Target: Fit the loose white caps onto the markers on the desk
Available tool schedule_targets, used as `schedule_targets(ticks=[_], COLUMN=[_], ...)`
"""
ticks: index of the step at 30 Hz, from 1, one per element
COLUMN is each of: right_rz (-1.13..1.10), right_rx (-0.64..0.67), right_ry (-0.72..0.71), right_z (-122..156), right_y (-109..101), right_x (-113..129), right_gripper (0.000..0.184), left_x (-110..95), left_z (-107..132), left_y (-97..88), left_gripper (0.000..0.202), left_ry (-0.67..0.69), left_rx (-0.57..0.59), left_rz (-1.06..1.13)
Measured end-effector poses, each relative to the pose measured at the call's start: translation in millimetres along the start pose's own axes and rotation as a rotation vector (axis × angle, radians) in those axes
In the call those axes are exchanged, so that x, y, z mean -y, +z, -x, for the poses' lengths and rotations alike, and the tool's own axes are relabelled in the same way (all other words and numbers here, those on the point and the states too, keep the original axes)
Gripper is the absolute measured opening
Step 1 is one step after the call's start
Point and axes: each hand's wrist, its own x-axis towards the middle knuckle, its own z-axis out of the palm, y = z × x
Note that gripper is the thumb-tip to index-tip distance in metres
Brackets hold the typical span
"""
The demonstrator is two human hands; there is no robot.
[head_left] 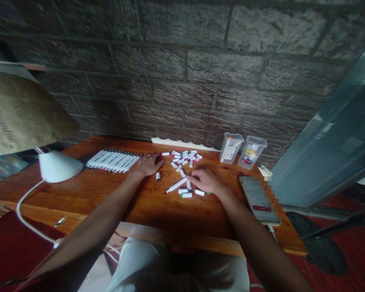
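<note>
My right hand [205, 180] pinches one end of a white marker [176, 185]. The marker slants down to the left, and its dark tip is uncapped. My left hand [149, 164] lies palm down on the table, thumb apart from the other fingers, at the right end of a row of white markers [114, 161] with dark ends. A loose cap [158, 177] with a dark end stands just below my left hand. Between and beyond my hands lies a scattered pile of white caps [185, 156] with coloured ends. Several more caps [186, 195] lie beside my right hand.
Two clear plastic containers [230, 150] stand at the back right by the brick wall [182, 65]. A phone [257, 198] with a cable lies at the right edge of the wooden table [167, 219]. At left stands a lamp with a white base [59, 167].
</note>
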Motion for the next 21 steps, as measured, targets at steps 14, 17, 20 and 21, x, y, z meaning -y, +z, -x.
schedule_targets(ticks=[14,17,20,21], right_rz=[0.04,0.049,0.057,0.056], right_rx=[-0.009,-0.001,0.012,0.018], right_ry=[-0.011,0.004,0.026,0.029], right_z=[1.0,1.3,1.6,1.7], right_y=[0.6,-1.0,-2.3,-2.7], right_x=[2.1,4.2,5.9,6.3], right_gripper=[0.034,0.033,0.033,0.033], left_x=[-6.0,-5.3,-3.1,-2.1], left_z=[1.9,0.4,-1.3,-1.9], left_y=[-8.6,-7.4,-5.4,-4.5], left_gripper=[0.057,0.058,0.058,0.058], left_ry=[0.001,-0.001,0.025,0.037], left_rx=[0.03,0.03,0.028,0.024], left_rz=[-0.03,-0.038,-0.049,-0.047])
